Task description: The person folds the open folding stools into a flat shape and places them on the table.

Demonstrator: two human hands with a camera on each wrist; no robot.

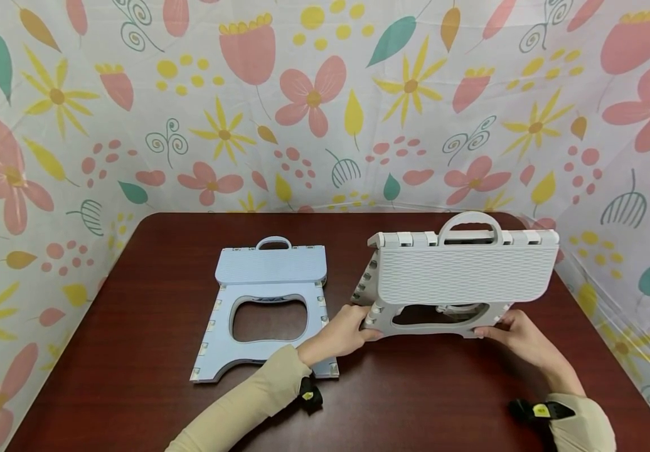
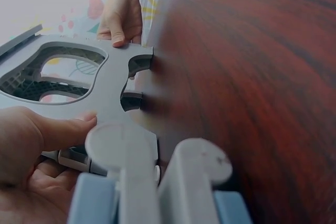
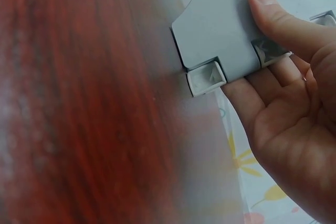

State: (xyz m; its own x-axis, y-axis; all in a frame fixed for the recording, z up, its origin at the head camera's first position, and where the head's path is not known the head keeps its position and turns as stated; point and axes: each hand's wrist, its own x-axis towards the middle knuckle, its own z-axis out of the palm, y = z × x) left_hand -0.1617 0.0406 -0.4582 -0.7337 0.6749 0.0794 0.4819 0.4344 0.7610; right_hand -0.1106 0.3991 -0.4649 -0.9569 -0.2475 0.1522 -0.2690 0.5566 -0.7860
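Note:
A light grey folding step stool, partly folded with its carry handle up, is at the right of the table in the head view. My left hand grips its lower left leg, thumb on the front face. At the lower right leg my right hand pinches the panel edge, the thumb on the flat face and the fingers behind. A second stool, pale blue, lies folded flat to the left, under my left forearm in the head view.
The dark red-brown table has rounded far corners. Behind it and at both sides hangs a flower-print cloth. Each wrist wears a black strap with a yellow mark.

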